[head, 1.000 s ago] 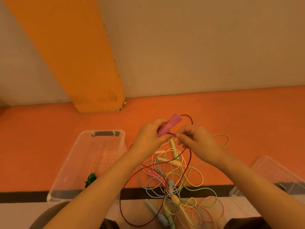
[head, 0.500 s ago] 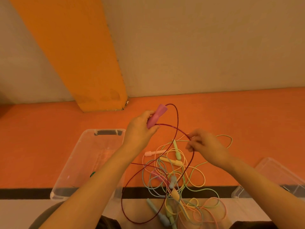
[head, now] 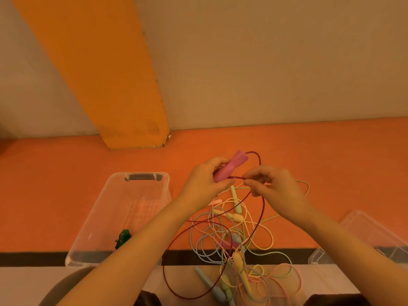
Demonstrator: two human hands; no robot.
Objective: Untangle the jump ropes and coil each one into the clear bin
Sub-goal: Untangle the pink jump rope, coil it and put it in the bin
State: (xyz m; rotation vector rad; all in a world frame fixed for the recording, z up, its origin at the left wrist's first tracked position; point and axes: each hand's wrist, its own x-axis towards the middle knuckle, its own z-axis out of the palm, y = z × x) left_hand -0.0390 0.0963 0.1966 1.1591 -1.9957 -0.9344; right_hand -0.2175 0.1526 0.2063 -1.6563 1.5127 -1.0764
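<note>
Right hand has closed in beside left hand; both grip maroon rope.

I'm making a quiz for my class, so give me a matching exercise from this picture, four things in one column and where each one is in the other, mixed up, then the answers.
Things:
1. pink handle
2. dark red cord
3. green rope
4. pastel rope tangle

Places:
A. lying inside the clear bin
B. pinched by the right hand
C. heaped on the floor below the hands
D. gripped in the left hand

Pairs: 1-D, 2-B, 3-A, 4-C
</note>
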